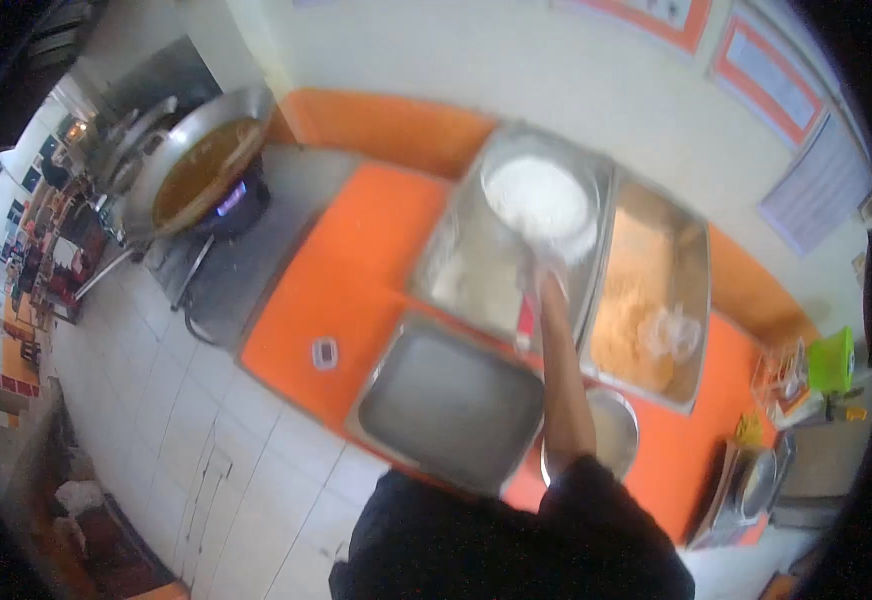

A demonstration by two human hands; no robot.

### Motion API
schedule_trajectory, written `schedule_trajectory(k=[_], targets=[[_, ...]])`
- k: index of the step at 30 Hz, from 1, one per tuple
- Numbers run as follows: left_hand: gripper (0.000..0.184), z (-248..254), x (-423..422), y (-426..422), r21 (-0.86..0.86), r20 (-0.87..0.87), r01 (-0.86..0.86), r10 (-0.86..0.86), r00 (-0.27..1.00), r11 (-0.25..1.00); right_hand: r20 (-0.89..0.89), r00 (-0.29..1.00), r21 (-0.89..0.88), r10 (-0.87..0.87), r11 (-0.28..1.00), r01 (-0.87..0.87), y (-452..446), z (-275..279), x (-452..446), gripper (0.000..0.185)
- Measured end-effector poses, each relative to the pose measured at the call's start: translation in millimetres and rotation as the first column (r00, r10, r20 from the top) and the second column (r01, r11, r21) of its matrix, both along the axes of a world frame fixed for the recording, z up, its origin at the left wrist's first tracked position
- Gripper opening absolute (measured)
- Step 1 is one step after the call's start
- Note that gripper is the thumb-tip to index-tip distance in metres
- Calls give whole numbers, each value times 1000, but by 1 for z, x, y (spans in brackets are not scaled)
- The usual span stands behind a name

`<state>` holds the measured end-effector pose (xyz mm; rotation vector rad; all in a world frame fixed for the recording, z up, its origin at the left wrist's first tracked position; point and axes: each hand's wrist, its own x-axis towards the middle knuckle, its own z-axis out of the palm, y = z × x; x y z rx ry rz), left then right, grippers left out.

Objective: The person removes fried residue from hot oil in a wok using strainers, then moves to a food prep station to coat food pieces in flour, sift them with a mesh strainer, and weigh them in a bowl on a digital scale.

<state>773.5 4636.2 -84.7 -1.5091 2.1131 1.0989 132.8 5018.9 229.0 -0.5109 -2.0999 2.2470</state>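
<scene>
My right hand [547, 268] reaches over a deep steel tray [456, 225] and is closed, slightly blurred. A red handle [526, 318] sticks out below the fingers, toward me. It seems to belong to a round, sieve-like vessel heaped with white powder [538, 195], just beyond the hand, though blur hides the join. More whitish powder [466, 275] lies in the tray under it. To the right, a second steel tray [703, 285] holds orange-tan crumbs or powder [631, 290], with a clear plastic container [669, 333] resting in it. My left hand is out of view.
Nearest my body is a shallow steel tray [451, 400]; a round bowl [616, 430] sits beside my forearm. On the orange counter [361, 250] lies a small white device [325, 353]. At left, a large wok of brown oil [211, 170] stands on a burner. A green container [830, 360] stands right.
</scene>
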Motion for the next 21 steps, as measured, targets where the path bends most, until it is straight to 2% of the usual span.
schedule_trajectory(k=[1,3,4,6,7,9,10,12,13,14,16,17,18,19,20,21], targets=[[24,3,4,-6,0,-17,9,-9,1000,1000,32,999,32,6,999,-7,2,0,5,22],[23,-6,-26,-22,6,-112,-9,10,994,1000,93,995,13,27,1000,-28,2,40,1,21],[23,-14,-39,-33,6,-167,-18,18,986,1000,56,998,0,24,1000,-24,-1,29,0,22],[22,-30,-80,-47,93,-332,-104,130,934,990,17,1000,50,6,999,-7,-3,7,-2,23],[25,-14,-111,-38,204,-421,-219,288,860,954,22,1000,68,15,998,-17,-1,14,-6,24],[30,-29,-191,-46,156,-581,-112,183,793,981,36,999,96,0,995,-3,-9,37,0,26],[33,-19,-183,-52,113,-608,-73,127,784,991,16,1000,162,-25,987,22,-13,31,5,27],[32,-8,-190,-52,28,-519,89,-62,852,996,-187,980,380,-65,915,133,0,-37,4,36],[31,-13,-223,-60,-18,-503,176,-161,849,984,-176,984,467,-22,879,103,3,-29,-9,35],[33,-23,-268,-61,31,-543,124,-88,835,992,-182,983,555,26,828,81,7,-16,-34,35],[36,-23,-243,-81,130,-490,23,44,870,991,-41,995,703,96,710,-40,7,-26,-16,33],[33,-16,-206,-99,6,-443,217,-192,876,976,34,993,759,116,643,-101,9,-30,-11,33],[31,-25,-196,-124,-115,-411,404,-414,812,907,108,985,805,133,569,-165,11,-33,-5,32],[25,-46,-212,-134,-168,-309,423,-455,835,891,9,998,598,61,799,-54,4,-15,-10,31],[23,-64,-229,-142,-214,-201,447,-487,850,869,-10,1000,399,-2,917,6,-3,-11,-12,29],[23,-45,-226,-143,1,-358,267,-249,900,964,-3,999,358,-41,933,39,-6,-24,-11,28]])
